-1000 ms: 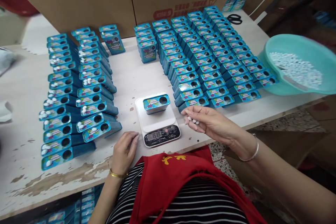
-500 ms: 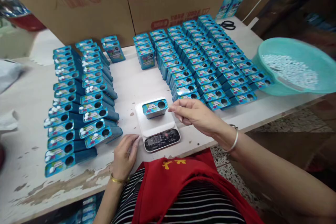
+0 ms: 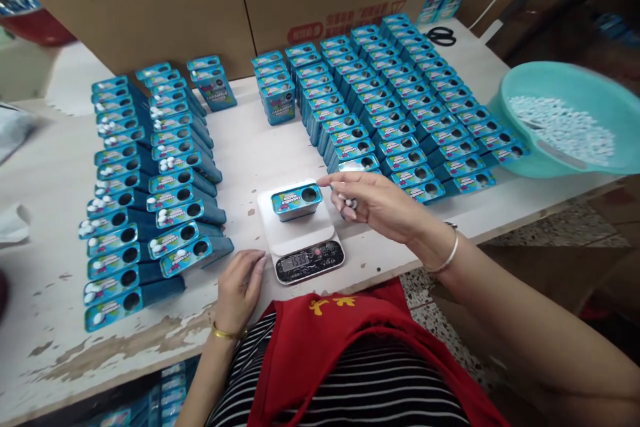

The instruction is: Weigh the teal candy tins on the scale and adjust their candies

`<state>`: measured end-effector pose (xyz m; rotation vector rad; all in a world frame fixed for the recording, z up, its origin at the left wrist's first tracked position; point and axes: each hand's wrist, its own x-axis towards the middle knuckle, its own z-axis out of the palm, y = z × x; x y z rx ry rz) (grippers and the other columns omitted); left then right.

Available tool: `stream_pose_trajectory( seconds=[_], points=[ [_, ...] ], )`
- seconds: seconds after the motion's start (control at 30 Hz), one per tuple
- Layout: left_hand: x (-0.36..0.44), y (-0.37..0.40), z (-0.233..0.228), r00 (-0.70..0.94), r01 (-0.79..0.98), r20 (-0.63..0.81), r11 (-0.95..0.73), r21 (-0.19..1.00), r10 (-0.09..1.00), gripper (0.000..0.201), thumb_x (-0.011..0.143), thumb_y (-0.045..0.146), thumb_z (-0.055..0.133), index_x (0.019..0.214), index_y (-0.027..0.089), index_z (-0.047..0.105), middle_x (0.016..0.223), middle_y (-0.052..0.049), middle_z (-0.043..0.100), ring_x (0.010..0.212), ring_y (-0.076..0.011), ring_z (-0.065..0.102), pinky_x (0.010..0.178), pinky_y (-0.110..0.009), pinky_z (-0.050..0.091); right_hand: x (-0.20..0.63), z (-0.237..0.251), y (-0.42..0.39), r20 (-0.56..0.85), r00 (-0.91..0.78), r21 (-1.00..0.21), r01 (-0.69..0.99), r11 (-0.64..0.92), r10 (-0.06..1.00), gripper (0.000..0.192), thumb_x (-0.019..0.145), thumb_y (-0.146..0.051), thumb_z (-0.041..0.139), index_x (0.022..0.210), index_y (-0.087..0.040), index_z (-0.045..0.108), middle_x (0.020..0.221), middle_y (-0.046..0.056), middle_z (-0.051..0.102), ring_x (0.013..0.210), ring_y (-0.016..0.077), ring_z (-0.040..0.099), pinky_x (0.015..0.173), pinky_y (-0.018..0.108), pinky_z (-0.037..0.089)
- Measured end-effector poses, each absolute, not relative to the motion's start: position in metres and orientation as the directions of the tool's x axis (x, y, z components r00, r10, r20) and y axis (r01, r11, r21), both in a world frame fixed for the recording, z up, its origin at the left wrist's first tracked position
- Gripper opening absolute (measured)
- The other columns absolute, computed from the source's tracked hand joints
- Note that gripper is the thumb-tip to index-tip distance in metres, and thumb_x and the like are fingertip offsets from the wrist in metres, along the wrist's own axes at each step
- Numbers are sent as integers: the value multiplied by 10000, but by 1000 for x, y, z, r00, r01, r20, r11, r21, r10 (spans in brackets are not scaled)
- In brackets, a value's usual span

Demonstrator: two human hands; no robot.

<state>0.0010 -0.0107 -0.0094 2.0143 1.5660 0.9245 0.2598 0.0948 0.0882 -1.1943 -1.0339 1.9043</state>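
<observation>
A blue tin (image 3: 297, 201) with a round hole in its lid sits on a small white digital scale (image 3: 303, 235) at the table's near edge. My right hand (image 3: 373, 203) hovers just right of the tin, fingertips by the hole, cupping a few small white candies (image 3: 349, 203). My left hand (image 3: 239, 290) rests on the table edge left of the scale's display, fingers curled, holding nothing.
Rows of blue tins (image 3: 400, 100) fill the table right of the scale. More tins (image 3: 145, 173) topped with white candies lie on the left. A teal basin (image 3: 570, 121) of white candies stands far right. Cardboard boxes (image 3: 240, 0) wall the back; scissors (image 3: 441, 35) lie behind.
My right hand has moved left from the front row of tins to the tin on the scale, carrying the candies. My left hand has stayed put.
</observation>
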Motion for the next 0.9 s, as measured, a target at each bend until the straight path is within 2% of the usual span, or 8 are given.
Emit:
stream_pose_trajectory(
  seconds=[0.1,0.23,0.37,0.6,0.7,0.8,0.9],
  points=[
    [1,-11,-10,131,672,227,-255,695,965,105,896,184,517,944,170,609,908,-44,634,867,-131,595,793,-263,484,271,84,85,-434,-386,-831,-177,-527,814,249,862,-308,571,1058,-156,558,661,-22,528,505,58,419,459,206,262],
    [1,-11,-9,115,680,221,-239,693,968,105,898,193,516,936,172,612,910,-46,636,873,-135,594,801,-272,482,278,77,77,-456,-347,-850,-104,-517,819,197,880,-360,555,918,-174,501,595,-36,521,448,50,378,428,206,197],
    [1,-10,-8,111,684,223,-237,690,969,103,898,195,519,925,170,615,905,-47,636,871,-135,594,800,-271,479,276,77,75,-442,-339,-877,-33,-480,830,230,870,-379,574,851,-156,523,570,-41,501,451,43,369,434,202,210],
    [2,-9,-9,122,677,229,-250,692,966,108,895,196,519,933,172,618,902,-47,636,862,-138,598,789,-269,480,250,83,91,-246,-337,-969,62,-239,909,236,859,-354,597,815,-122,593,557,-48,457,501,47,375,470,207,249],
    [0,-8,-10,129,678,250,-269,684,960,106,890,186,525,942,176,618,903,-40,637,861,-135,601,791,-261,480,239,85,101,-211,-349,-976,118,-181,913,226,856,-331,598,899,-111,627,538,-59,426,491,54,359,457,213,230],
    [-1,-9,-9,119,686,268,-275,674,956,105,887,179,531,946,178,618,902,-35,638,860,-131,602,798,-257,480,239,90,101,-220,-302,-975,111,-195,927,261,851,-311,605,1023,-115,606,525,-74,395,480,57,344,444,210,216],
    [-1,-8,-1,103,690,277,-270,672,955,104,886,172,534,946,176,619,909,-38,639,872,-130,602,805,-257,479,251,89,88,-286,-320,-954,8,-299,903,245,850,-353,609,946,-128,601,527,-65,420,467,49,342,428,201,207]
  ],
)
